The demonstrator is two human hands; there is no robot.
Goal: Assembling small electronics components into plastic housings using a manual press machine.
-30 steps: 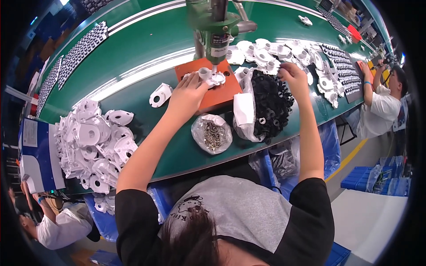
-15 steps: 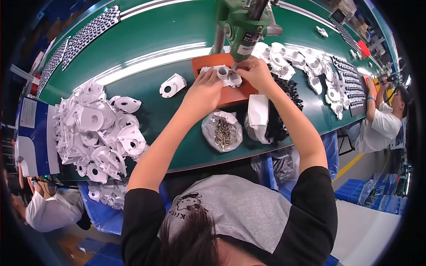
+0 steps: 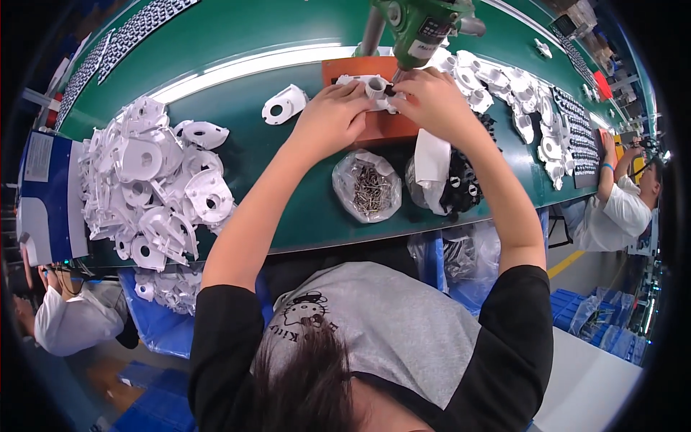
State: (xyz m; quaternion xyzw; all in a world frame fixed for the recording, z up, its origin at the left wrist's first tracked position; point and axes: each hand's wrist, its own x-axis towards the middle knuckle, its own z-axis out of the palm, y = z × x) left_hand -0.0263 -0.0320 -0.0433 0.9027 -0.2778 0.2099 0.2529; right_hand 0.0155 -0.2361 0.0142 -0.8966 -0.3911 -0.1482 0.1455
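A white plastic housing (image 3: 375, 87) with a round upright tube lies on an orange fixture block (image 3: 389, 131) under a green machine head (image 3: 423, 32). My left hand (image 3: 332, 119) grips the left side of this housing, fingers bent over its edge. At the other side my right hand (image 3: 436, 105) is closed, its thumb and fingers by a small black part (image 3: 390, 91) next to the tube. The machine's thin metal tip (image 3: 398, 74) comes down just behind the right fingers. Part of the housing is hidden under both hands.
Left of the block lie a single white housing (image 3: 284, 105) and a big heap of white housings (image 3: 144, 180). Nearer stands a clear bag of screws (image 3: 371, 189), beside a pile of black parts (image 3: 461, 189). More white parts (image 3: 518, 101) line the right. A co-worker (image 3: 619, 205) sits far right.
My right hand has a small black part at its fingers beside the tube. My left hand is still on the housing. The whole view has shifted slightly.
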